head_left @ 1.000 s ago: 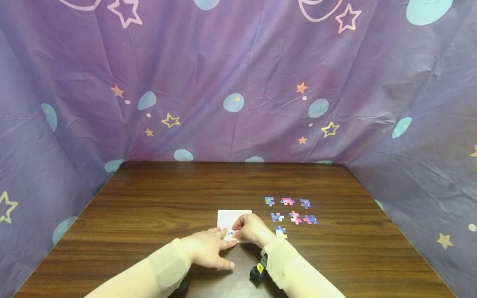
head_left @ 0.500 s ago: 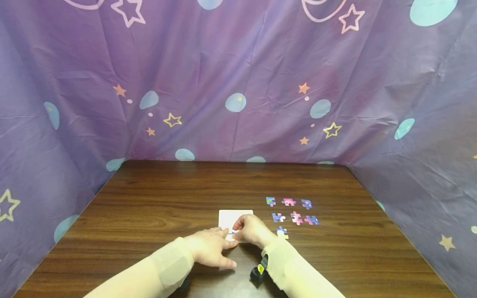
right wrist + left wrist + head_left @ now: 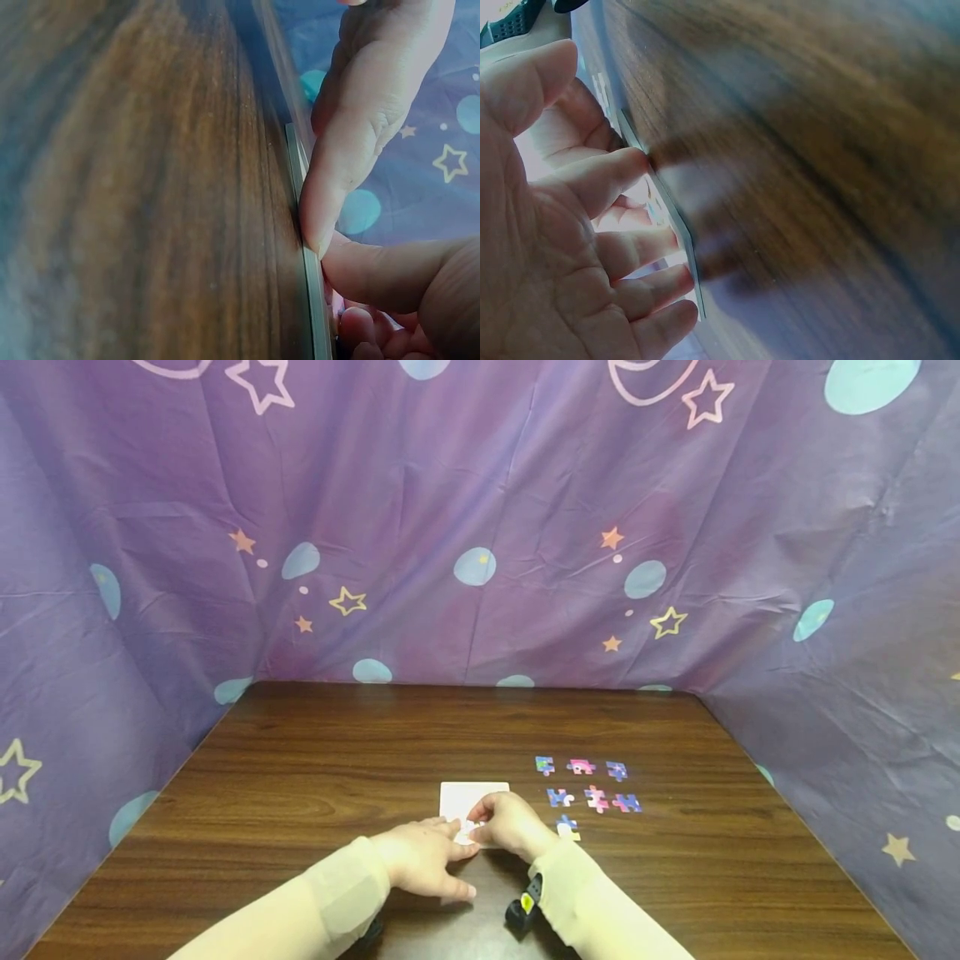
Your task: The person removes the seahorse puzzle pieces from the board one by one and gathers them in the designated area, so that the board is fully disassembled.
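A white square board point(image 3: 471, 793) lies on the table near its front. My left hand point(image 3: 420, 858) spreads over the board's lower left, fingers extended; in the left wrist view its fingertips point(image 3: 681, 279) lie along the board's edge. From the right, my right hand point(image 3: 512, 827) reaches onto the board and pinches a small jigsaw piece point(image 3: 472, 828) with thumb and index finger. That piece is mostly hidden by the fingers and looks pale under the light. In the right wrist view the right thumb point(image 3: 390, 276) meets a left finger point(image 3: 330, 187) at the board's edge point(image 3: 311, 289).
Several loose jigsaw pieces, pink and blue, lie in rows right of the board, among them a pink piece point(image 3: 596, 799) and a blue, white and yellow one point(image 3: 567, 828). The brown wooden table point(image 3: 337, 727) is bounded by a purple patterned curtain point(image 3: 420, 510).
The blue seen on the piece between my right fingers now looks white. The view shifted slightly at first; both hands stay in nearly the same place on the board.
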Demonstrator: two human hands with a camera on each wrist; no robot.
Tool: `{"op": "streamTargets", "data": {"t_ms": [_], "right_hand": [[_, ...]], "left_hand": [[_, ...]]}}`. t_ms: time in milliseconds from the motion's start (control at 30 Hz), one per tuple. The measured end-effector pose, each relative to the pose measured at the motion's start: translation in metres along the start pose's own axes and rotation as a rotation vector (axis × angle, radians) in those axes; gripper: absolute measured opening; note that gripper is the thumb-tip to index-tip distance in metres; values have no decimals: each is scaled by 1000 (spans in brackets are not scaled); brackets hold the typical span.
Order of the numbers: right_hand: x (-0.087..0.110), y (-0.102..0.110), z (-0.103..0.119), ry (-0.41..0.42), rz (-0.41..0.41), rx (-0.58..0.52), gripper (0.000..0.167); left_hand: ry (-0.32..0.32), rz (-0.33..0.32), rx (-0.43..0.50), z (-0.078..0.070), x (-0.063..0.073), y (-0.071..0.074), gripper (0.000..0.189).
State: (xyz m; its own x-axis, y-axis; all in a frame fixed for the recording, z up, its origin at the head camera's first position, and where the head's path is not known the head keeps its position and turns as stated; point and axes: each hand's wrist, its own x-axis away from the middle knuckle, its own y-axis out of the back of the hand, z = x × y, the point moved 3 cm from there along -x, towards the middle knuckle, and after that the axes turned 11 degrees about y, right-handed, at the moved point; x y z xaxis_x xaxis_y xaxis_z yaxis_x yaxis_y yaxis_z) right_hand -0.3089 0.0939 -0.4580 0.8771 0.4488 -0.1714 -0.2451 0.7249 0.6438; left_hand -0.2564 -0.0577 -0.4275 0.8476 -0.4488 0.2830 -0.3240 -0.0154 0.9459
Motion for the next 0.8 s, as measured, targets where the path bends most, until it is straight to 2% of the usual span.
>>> {"op": "streamTargets", "data": {"t_ms": [500,800], "right_hand": [[0,0,-5,22,-8,-96,20],[1,0,-6,4,-24,-162,21]], "left_hand": [[3,6,5,0,0,0,67],[8,10,10,0,0,0,67]]}}
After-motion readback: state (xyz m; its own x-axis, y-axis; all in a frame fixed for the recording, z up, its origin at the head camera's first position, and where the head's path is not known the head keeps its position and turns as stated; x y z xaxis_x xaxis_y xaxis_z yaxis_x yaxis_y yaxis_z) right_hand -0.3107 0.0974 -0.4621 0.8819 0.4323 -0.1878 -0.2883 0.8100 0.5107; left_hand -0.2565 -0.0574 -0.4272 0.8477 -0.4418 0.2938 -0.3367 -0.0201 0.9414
